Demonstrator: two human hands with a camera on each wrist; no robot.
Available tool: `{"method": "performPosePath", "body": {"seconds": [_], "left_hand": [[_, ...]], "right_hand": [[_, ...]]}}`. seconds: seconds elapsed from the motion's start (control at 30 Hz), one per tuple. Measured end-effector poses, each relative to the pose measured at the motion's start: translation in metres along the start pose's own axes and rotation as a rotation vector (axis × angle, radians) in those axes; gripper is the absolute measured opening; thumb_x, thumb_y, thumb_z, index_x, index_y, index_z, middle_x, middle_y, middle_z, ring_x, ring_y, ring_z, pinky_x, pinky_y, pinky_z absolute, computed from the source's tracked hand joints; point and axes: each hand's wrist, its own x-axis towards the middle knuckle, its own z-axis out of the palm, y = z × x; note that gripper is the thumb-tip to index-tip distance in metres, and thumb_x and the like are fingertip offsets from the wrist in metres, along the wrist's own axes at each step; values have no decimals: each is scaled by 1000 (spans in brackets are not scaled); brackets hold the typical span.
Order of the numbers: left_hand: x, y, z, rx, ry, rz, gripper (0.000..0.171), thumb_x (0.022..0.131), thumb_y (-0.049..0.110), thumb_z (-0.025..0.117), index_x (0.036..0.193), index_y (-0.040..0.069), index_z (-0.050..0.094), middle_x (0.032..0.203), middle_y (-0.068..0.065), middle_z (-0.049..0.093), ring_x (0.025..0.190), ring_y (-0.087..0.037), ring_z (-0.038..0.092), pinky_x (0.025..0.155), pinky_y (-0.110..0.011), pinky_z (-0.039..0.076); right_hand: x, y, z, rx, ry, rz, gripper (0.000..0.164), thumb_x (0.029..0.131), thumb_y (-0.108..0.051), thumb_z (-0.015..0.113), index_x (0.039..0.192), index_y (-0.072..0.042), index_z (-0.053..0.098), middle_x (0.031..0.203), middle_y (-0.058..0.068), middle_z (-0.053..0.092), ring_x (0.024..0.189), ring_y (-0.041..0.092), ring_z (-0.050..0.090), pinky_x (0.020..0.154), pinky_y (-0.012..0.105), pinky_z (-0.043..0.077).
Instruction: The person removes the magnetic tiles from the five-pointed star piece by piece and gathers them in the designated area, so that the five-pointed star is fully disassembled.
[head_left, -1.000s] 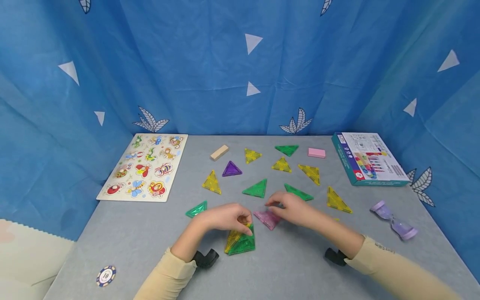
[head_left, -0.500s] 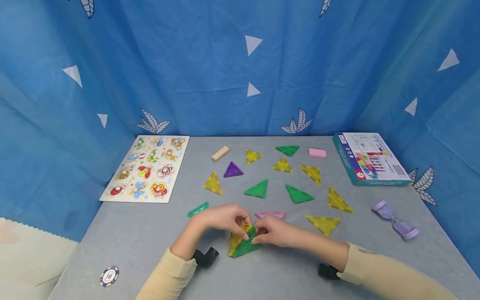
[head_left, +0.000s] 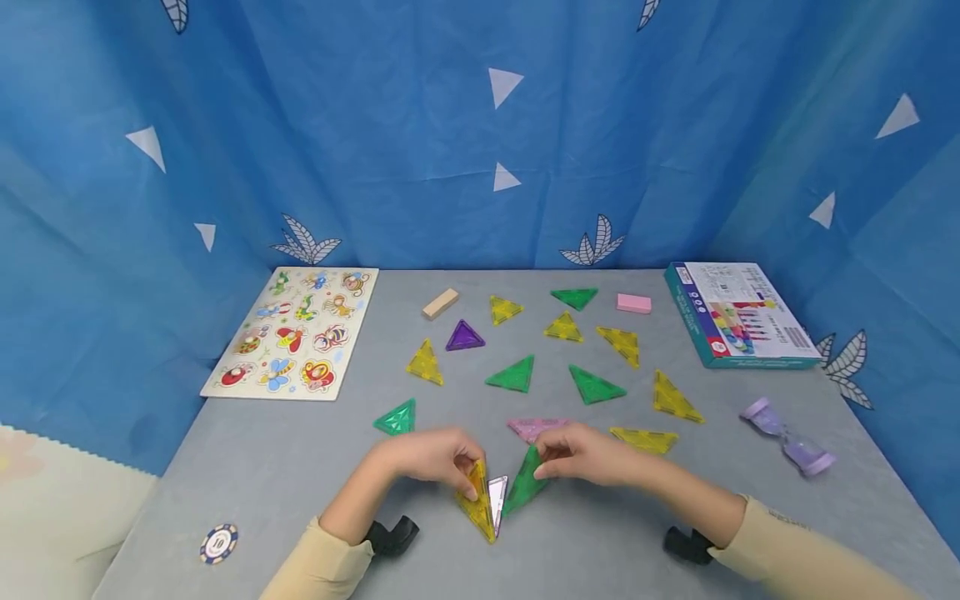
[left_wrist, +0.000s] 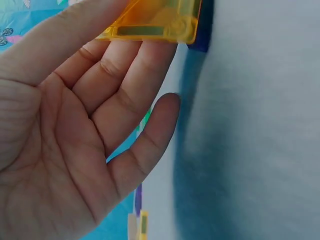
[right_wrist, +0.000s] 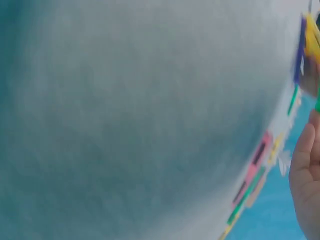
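My left hand [head_left: 438,457] pinches a yellow translucent triangular tile [head_left: 477,507], which stands tilted near the front middle of the table. The same yellow tile [left_wrist: 157,22] shows between thumb and fingers in the left wrist view, with a dark blue-purple edge [left_wrist: 204,30] beside it. Against the yellow tile's right side is a pale, purple-edged tile [head_left: 497,498]. My right hand [head_left: 581,454] pinches a green triangular tile [head_left: 523,487], tilted and apart at its top from the pale one. Just behind the right hand lies a pink triangular tile [head_left: 528,427].
Several loose tiles lie farther back, among them a purple triangle [head_left: 465,336] and a green triangle [head_left: 513,375]. An insect puzzle board [head_left: 292,333] is at left, a box [head_left: 742,317] at back right. A purple sand timer [head_left: 787,436] lies right; a poker chip [head_left: 219,544] front left.
My right hand let go of the pink tile, took hold of the green tile beside the yellow one, and drew it rightward. The left hand shifted slightly left with the yellow tile, exposing the pale tile.
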Motion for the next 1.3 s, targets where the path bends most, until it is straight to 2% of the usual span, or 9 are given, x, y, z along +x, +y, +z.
{"method": "performPosePath", "body": {"seconds": [0.1, 0.23, 0.47, 0.67, 0.83, 0.87, 0.97, 1.07, 1.3], "left_hand": [[-10, 4, 6, 10, 15, -26, 32, 77, 18, 76, 64, 15, 48, 53, 11, 35, 48, 0, 29, 47, -18, 26], [-19, 13, 13, 30, 35, -47, 24, 77, 18, 76, 68, 17, 55, 53, 12, 36, 48, 0, 30, 46, -18, 26], [-25, 24, 20, 61, 47, -85, 18, 78, 19, 76, 73, 19, 59, 56, 11, 38, 49, -1, 31, 48, -18, 27], [-28, 27, 20, 75, 65, -78, 19, 78, 19, 76, 72, 20, 57, 55, 11, 35, 49, -1, 30, 48, -17, 27], [-30, 29, 21, 66, 68, -71, 19, 78, 19, 75, 73, 20, 57, 54, 12, 34, 49, 0, 30, 48, -17, 27], [-30, 29, 22, 64, 68, -70, 18, 78, 19, 75, 73, 20, 57, 55, 12, 34, 49, 0, 30, 48, -17, 27], [-30, 29, 22, 65, 76, -64, 18, 78, 18, 75, 73, 20, 58, 55, 13, 36, 49, 0, 31, 48, -17, 28], [-30, 29, 23, 69, 78, -65, 18, 78, 18, 75, 74, 20, 58, 57, 13, 37, 50, 0, 32, 49, -17, 29], [-30, 37, 22, 170, 82, -33, 23, 80, 20, 73, 74, 20, 51, 65, 14, 42, 58, -1, 37, 54, -17, 33]], "right_hand": [[4, -4, -10, -31, 70, 19, 24, 92, -24, 61, 76, -11, 48, 64, -7, 37, 56, 5, 33, 53, 23, 33], [28, -9, -17, -16, 127, 67, 23, 94, -22, 58, 78, -9, 49, 64, -2, 40, 56, 10, 35, 54, 25, 33], [87, -12, -2, 30, 25, 166, 20, 92, -18, 60, 78, -6, 55, 63, 2, 49, 63, 16, 55, 65, 31, 51], [117, -10, 10, 51, -41, 214, 29, 92, -15, 60, 67, -8, 48, 59, 0, 44, 57, 12, 53, 62, 27, 51], [115, -13, 12, -75, -56, 169, 32, 91, -13, 60, 64, -6, 45, 52, -2, 41, 48, 10, 43, 52, 22, 39], [112, -14, 11, -98, -49, 169, 26, 91, -13, 61, 68, -4, 52, 52, -2, 45, 49, 9, 45, 52, 21, 38], [103, -14, 7, -156, -22, 170, 15, 89, -12, 62, 86, 2, 65, 55, 1, 55, 50, 10, 50, 53, 21, 40], [92, -13, 5, -163, -4, 205, 22, 89, -12, 62, 107, 0, 67, 65, 6, 63, 57, 13, 56, 56, 23, 45], [69, -13, 19, -173, -119, 143, 20, 90, -17, 61, 106, -8, 67, 84, -5, 66, 70, 5, 58, 61, 24, 48]]}}
